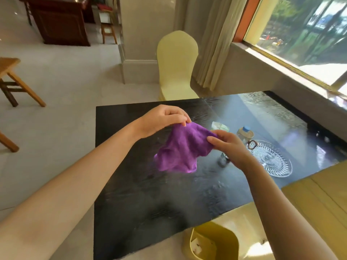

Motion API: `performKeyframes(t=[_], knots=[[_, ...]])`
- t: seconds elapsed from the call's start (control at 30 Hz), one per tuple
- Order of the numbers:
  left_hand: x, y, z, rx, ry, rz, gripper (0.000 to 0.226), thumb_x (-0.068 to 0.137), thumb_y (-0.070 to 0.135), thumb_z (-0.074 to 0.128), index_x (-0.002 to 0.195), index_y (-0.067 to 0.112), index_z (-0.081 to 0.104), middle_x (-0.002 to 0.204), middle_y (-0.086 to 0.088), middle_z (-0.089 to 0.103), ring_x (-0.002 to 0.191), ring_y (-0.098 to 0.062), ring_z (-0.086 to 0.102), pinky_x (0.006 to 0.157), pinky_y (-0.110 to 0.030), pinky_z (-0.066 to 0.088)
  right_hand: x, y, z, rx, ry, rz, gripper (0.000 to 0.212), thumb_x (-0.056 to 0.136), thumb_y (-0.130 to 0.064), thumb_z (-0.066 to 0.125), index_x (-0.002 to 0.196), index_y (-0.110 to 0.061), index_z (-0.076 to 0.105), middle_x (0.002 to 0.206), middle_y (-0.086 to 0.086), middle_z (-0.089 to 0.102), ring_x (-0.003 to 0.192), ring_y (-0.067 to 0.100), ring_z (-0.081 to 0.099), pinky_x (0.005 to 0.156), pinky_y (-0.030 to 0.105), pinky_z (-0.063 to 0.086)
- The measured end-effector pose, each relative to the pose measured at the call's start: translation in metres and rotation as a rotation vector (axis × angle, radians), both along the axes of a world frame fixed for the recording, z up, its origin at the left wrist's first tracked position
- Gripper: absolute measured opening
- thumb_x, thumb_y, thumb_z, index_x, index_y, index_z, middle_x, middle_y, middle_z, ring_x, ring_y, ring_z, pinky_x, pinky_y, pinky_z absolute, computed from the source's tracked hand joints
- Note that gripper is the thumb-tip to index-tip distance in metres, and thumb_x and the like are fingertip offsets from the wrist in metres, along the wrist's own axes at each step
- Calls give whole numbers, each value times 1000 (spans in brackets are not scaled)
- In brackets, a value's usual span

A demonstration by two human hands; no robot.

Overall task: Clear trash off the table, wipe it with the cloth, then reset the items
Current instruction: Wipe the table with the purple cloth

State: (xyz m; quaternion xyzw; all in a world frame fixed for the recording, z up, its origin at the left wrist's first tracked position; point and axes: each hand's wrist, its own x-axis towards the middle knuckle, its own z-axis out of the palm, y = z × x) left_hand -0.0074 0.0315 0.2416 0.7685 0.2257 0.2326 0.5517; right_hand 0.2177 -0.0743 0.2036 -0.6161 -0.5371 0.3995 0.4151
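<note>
Hands (161, 119) pinching cloth (184, 149), seemingly airborne

The near and left part of the table (142, 212) is bare. On the right stand a bottle (245, 134) and glass plate (270, 158).

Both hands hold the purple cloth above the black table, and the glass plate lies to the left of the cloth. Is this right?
Not quite. The head view shows the glass plate lying to the right of the purple cloth, not the left. Both hands, left and right, do hold it above the black table.
</note>
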Motion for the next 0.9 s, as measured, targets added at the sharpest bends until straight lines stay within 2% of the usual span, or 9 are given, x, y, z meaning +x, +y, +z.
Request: performKeyframes(t=[0.07,0.13,0.2,0.27,0.37,0.47,0.53,0.73,0.9], knots=[[22,-6,-6,136,62,84,13,83,14,65,81,26,68,95,8,69,88,-5,63,77,-18,49,22,-11,7,23,-54,-57,11,87,-12,63,86,-21,70,82,4,67,79,14,61,80,25,51],[48,-13,-12,222,114,72,25,82,10,66,94,31,64,100,7,67,89,-8,62,79,-20,52,48,-21,12,47,-177,-125,8,84,-13,67,84,-21,70,76,-1,66,71,8,59,70,13,47],[76,-21,-17,291,172,59,38,81,7,66,111,31,61,106,6,65,89,-9,60,80,-22,52,72,-30,14,49,-313,-155,8,84,-12,67,90,-13,72,74,-4,65,70,8,57,64,7,44],[109,-30,-21,366,237,85,47,80,6,67,123,25,58,110,4,63,89,-10,60,80,-24,50,101,-40,14,45,-424,-149,12,83,-8,67,93,-8,73,80,5,66,75,15,57,70,12,45],[164,-42,-24,389,324,105,52,80,5,65,129,19,54,104,0,65,92,-15,62,84,-25,48,148,-54,15,-33,-600,-133,13,83,-11,66,94,-10,73,92,14,69,82,22,58,78,33,46],[218,-51,-28,400,450,60,48,79,6,63,126,17,57,94,0,63,87,-14,57,78,-23,42,195,-66,13,-115,-719,-112,13,82,-12,66,94,-8,71,89,12,69,78,21,55,70,30,42],[252,-59,-34,429,533,16,40,80,9,61,119,15,62,99,-3,66,87,-14,55,75,-23,41,221,-74,11,-172,-784,-99,13,82,-12,65,93,-7,71,85,10,66,76,20,53,67,29,39],[320,-81,-61,410,596,-40,21,80,11,63,100,13,71,102,-4,70,85,-13,57,74,-25,46,280,-101,-9,-319,-805,-102,18,82,-12,65,99,-9,71,94,7,68,81,17,53,71,25,39],[349,-88,-98,342,610,-59,15,79,14,66,93,16,70,97,-1,69,90,-16,61,82,-35,53,306,-112,-51,-360,-765,-190,17,79,-12,66,95,-7,71,98,12,71,94,27,61,78,34,46]])
